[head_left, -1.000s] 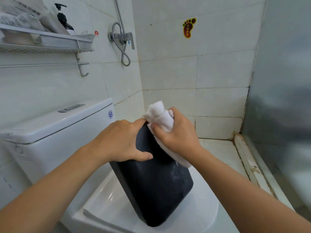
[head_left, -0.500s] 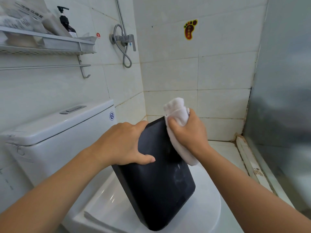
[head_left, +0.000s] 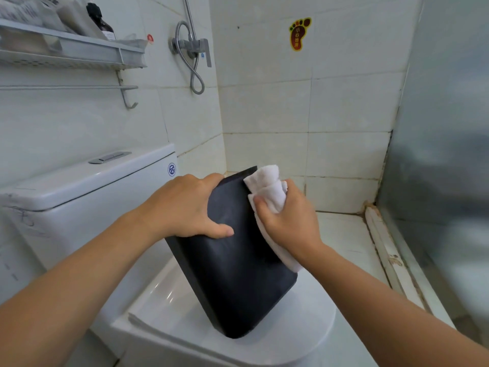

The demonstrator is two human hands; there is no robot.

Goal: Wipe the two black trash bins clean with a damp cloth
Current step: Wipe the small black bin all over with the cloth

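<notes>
the left hand [head_left: 185, 207] grips the upper left edge of the black bin [head_left: 232, 266], fingers curled over the top rim and thumb lying across its broad dark face. the right hand [head_left: 288, 226] is clamped on a bunched white cloth [head_left: 267, 186], pressing it against the bin's upper right edge; one end of the cloth sticks up above the fingers and the other hangs below the wrist along the bin's side. the 2 hands are apart, 1 on each side of the bin. the bin stands tilted on the closed white toilet lid [head_left: 304, 327], its lower rounded corner resting on it. the toilet tank [head_left: 87, 186] sits to the left. a wall shelf [head_left: 79, 54] holds a dark bottle [head_left: 102, 22], and a foot-shaped sticker [head_left: 299, 34] is on the tiled wall.
</notes>
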